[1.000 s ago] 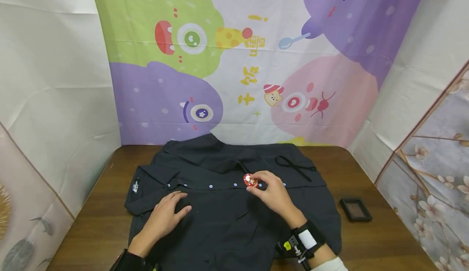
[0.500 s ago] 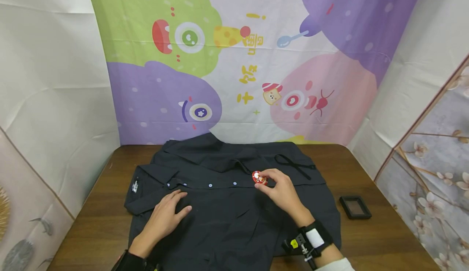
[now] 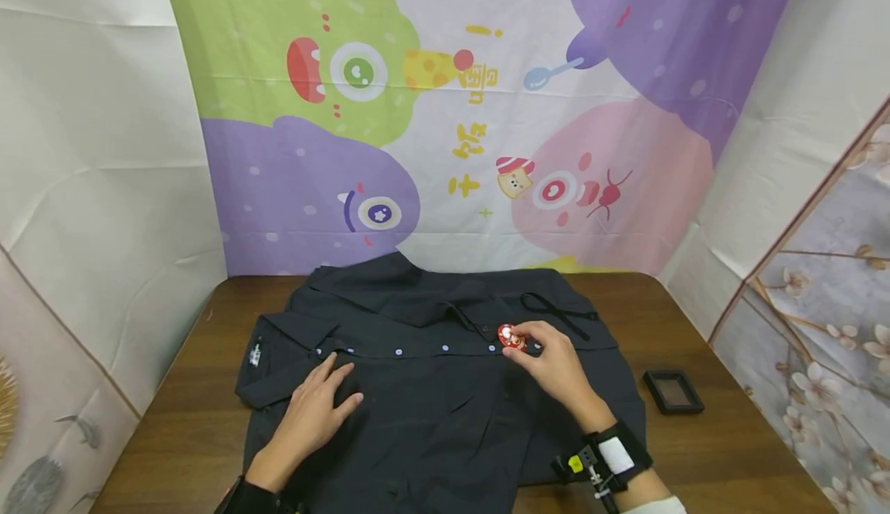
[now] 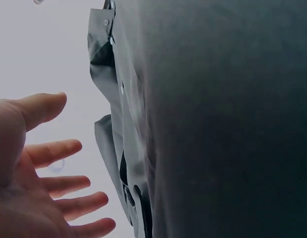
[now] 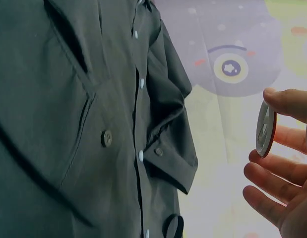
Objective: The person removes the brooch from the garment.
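A dark button-up shirt [image 3: 431,413] lies spread over the table, with a row of pale buttons [image 3: 399,352] running across it. Between thumb and fingers, my right hand [image 3: 552,359] pinches a round red badge [image 3: 511,336] with a printed picture, held just above the button row. The badge's pale back [image 5: 263,130] shows edge-on in the right wrist view, beside a dark button [image 5: 106,138] on the cloth. My left hand [image 3: 313,406], fingers spread, is over the shirt's left part near the buttons. The left wrist view shows that palm [image 4: 24,193] holding nothing.
A small black square frame [image 3: 673,392] lies on the wooden table [image 3: 737,452] to the shirt's right. A thin black strap [image 3: 556,314] crosses the shirt's upper right. Behind the table hangs a cartoon cloth [image 3: 459,112]; pale panels stand at both sides.
My right hand has moved to the right along the button row, carrying the pinched badge. Buttons it covered before now show to its left. My left hand has barely shifted.
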`<state>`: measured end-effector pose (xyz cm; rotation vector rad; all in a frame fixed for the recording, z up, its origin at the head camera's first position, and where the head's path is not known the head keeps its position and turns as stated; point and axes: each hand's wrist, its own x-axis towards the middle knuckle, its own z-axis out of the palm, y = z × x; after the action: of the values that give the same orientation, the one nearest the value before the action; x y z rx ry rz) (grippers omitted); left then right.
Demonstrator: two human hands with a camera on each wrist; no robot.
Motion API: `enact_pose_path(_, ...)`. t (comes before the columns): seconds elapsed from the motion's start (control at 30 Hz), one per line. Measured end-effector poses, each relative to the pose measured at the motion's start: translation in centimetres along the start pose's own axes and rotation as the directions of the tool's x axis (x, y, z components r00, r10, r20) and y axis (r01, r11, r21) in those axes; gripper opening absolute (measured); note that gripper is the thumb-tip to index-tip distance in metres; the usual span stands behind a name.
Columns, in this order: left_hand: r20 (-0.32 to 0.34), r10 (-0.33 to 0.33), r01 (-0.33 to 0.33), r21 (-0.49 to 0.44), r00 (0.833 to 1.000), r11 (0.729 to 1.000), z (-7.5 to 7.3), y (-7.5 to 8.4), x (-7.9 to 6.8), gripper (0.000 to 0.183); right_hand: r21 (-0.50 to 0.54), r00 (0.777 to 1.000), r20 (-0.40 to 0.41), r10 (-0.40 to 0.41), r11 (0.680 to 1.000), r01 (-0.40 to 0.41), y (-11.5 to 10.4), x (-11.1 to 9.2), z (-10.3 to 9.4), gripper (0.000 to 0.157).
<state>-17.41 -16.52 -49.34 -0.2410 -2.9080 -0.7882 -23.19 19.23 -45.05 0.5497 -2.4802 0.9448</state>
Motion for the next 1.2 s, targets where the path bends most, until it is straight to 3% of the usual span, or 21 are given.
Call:
enact_pose_path(0.33, -0.025, -0.008, 0.008, 0.0, 1.0, 1.0, 0.0, 0.1, 0.2, 0.048, -0.024, 0.999, -0.012, 0.041, 0.999, -0.042, 1.0, -0.5, -1.1, 0.033)
enact_pose_path(1.2, 0.025, -0.049, 0.05, -0.039, 0.998, 0.998, 0.2, 0.2, 0.0, 0.049, -0.043, 0.991, -0.059, 0.121, 0.991, -0.124, 3.8, -1.9, -4.4, 0.032)
